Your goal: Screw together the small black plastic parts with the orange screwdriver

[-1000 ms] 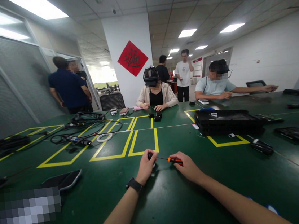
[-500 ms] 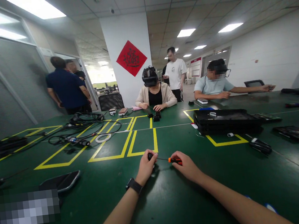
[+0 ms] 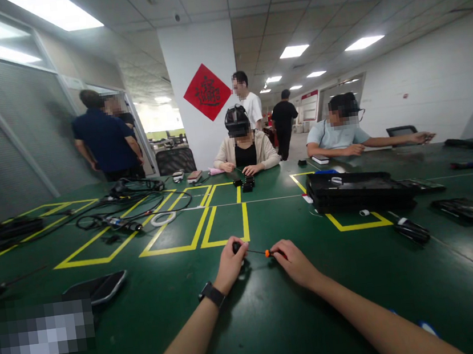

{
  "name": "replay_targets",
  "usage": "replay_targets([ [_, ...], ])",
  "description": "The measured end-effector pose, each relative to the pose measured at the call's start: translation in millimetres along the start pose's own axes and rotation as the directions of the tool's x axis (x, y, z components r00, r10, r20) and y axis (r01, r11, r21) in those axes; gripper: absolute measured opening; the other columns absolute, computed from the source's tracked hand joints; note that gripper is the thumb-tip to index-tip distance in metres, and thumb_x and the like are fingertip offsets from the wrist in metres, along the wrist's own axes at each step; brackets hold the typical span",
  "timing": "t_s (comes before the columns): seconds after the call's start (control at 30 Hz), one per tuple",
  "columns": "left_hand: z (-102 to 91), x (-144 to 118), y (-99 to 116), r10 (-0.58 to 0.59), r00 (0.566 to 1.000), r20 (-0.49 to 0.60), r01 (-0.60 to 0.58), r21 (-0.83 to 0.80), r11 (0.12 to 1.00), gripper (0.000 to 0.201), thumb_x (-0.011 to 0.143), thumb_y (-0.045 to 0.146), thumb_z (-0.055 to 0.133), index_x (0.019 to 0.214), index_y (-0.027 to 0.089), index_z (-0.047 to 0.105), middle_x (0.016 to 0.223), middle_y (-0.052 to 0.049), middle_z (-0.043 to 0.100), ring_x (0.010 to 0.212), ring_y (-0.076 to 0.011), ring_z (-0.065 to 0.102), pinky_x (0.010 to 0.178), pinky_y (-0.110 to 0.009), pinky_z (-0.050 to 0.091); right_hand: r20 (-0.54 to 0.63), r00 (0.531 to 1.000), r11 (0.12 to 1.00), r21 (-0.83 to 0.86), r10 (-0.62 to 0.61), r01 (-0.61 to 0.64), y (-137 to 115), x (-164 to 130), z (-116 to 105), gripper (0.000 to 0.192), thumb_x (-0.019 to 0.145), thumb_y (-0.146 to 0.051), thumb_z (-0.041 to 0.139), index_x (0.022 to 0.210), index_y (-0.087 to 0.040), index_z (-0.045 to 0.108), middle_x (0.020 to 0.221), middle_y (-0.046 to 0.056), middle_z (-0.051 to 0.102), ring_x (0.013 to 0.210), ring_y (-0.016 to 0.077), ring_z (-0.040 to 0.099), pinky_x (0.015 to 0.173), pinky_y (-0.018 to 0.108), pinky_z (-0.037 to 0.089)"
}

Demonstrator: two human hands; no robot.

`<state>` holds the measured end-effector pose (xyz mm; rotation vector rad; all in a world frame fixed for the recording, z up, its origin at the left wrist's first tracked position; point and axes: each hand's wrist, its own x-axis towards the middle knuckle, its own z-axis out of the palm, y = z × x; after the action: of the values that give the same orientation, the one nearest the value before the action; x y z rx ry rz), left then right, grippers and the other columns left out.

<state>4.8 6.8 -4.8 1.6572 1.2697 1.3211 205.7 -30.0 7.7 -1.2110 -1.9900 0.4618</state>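
Green and smooth, with a faint sheen under the ceiling lights, the worktop (image 3: pixel 254 324) carries flat yellow tape rectangles (image 3: pixel 225 224) across its middle. Just past the nearest rectangle's front edge, both bare hands meet over the green surface. The left hand (image 3: pixel 230 264), with a dark square watch (image 3: pixel 211 294) strapped at the wrist, is curled around a small black part (image 3: pixel 237 247) that peeks out between thumb and fingers; most of that part is hidden, so its shape cannot be told. The right hand (image 3: pixel 293 261) is closed on a slim screwdriver (image 3: pixel 259 251), its fingers wrapped over the handle so that only the orange collar and the thin dark metal shaft show. The shaft lies nearly level, running leftward to the black part, where its tip seems to touch. To the left, near the worktop's edge, lies a flat dark pad (image 3: pixel 97 287) with rounded corners and a glossy face. Farther back on the left, black cables (image 3: pixel 128 204) loop in a loose tangle beside a white ring (image 3: pixel 163 218). On the right sits a broad, low black tray (image 3: pixel 358 188) with a ridged rim. A seated person in a cream jacket (image 3: pixel 245 152) rests both hands on the far side.
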Motion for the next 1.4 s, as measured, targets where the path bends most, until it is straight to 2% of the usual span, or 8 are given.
replay_targets([
  [0.2,-0.3,-0.8,1.3,0.0,1.0,0.017,0.0,0.004,1.0,0.025,0.075,0.043,0.05,0.074,0.018,0.049,0.059,0.004,0.051,0.055,-0.0098,0.049,0.054,-0.021,0.037,-0.007,0.998,0.998,0.015,0.056,-0.056,-1.5,-2.1,0.2,0.016,0.077,-0.021,0.051,0.092,-0.019,0.056,0.092,0.004,0.055,0.086,0.016,0.05,0.078,0.028,0.04],
  [0.3,-0.2,-1.4,2.9,0.005,1.0,0.02,-0.005,-0.004,1.0,0.025,0.075,0.042,0.05,0.074,0.018,0.049,0.058,0.004,0.051,0.054,-0.0096,0.049,0.054,-0.021,0.037,-0.031,0.998,0.998,0.006,0.062,-0.062,0.0,-1.0,1.1,0.018,0.081,-0.024,0.046,0.093,-0.018,0.058,0.092,0.005,0.056,0.089,0.0163,0.05,0.081,0.029,0.038],
  [0.43,-0.1,-2.1,4.3,-0.005,1.0,0.011,0.006,-0.026,1.0,0.024,0.075,0.042,0.051,0.074,0.018,0.05,0.06,0.004,0.052,0.054,-0.0092,0.049,0.052,-0.02,0.037,-0.021,0.999,0.999,-0.014,0.036,-0.037,0.7,0.8,0.7,0.024,0.085,-0.021,0.037,0.085,-0.018,0.061,0.088,0.005,0.057,0.089,0.016,0.049,0.083,0.029,0.037],
  [0.63,0.4,-2.1,6.4,-0.027,1.0,0.007,0.028,-0.06,0.998,0.024,0.074,0.042,0.051,0.072,0.018,0.049,0.056,0.005,0.05,0.051,-0.0083,0.047,0.05,-0.019,0.037,-0.034,0.999,1.0,0.001,0.013,-0.013,-0.6,0.2,1.3,0.015,0.079,-0.017,0.045,0.086,-0.019,0.058,0.087,0.004,0.056,0.086,0.016,0.049,0.079,0.029,0.038],
  [0.8,-0.2,-2.0,5.5,-0.016,1.0,0.016,0.017,-0.058,0.998,0.023,0.075,0.041,0.05,0.073,0.018,0.049,0.059,0.004,0.05,0.052,-0.0086,0.048,0.051,-0.019,0.037,-0.026,0.999,1.0,0.014,0.024,-0.024,-3.0,-1.1,1.3,0.016,0.075,-0.018,0.052,0.091,-0.019,0.056,0.09,0.003,0.055,0.086,0.0156,0.049,0.078,0.028,0.039],
  [0.93,-0.8,-2.2,3.5,0.007,1.0,0.025,-0.006,-0.047,0.999,0.023,0.075,0.041,0.05,0.075,0.018,0.049,0.059,0.004,0.05,0.053,-0.0091,0.048,0.05,-0.019,0.036,-0.015,0.999,0.999,-0.006,0.034,-0.035,-4.0,-0.3,1.0,0.017,0.081,-0.023,0.045,0.092,-0.019,0.058,0.091,0.004,0.056,0.089,0.0159,0.049,0.081,0.029,0.038],
  [1.07,-0.1,-1.7,2.0,-0.008,1.0,0.027,0.009,-0.049,0.999,0.023,0.075,0.041,0.05,0.075,0.018,0.049,0.06,0.004,0.051,0.053,-0.0096,0.049,0.05,-0.02,0.037,0.008,1.0,0.999,-0.031,0.013,-0.013,-3.7,1.2,-0.1,0.024,0.085,-0.021,0.039,0.084,-0.017,0.062,0.088,0.005,0.057,0.088,0.0161,0.049,0.083,0.03,0.037],
  [1.4,-0.6,-2.2,5.3,-0.035,0.999,0.0,0.035,-0.077,0.996,0.02,0.072,0.038,0.052,0.075,0.018,0.05,0.059,0.004,0.052,0.054,-0.0104,0.052,0.053,-0.021,0.039,0.003,1.0,1.0,-0.017,0.012,-0.012,-8.9,-1.4,-2.5,0.015,0.075,-0.02,0.053,0.089,-0.019,0.058,0.09,0.004,0.056,0.088,0.0172,0.049,0.08,0.03,0.038],
])
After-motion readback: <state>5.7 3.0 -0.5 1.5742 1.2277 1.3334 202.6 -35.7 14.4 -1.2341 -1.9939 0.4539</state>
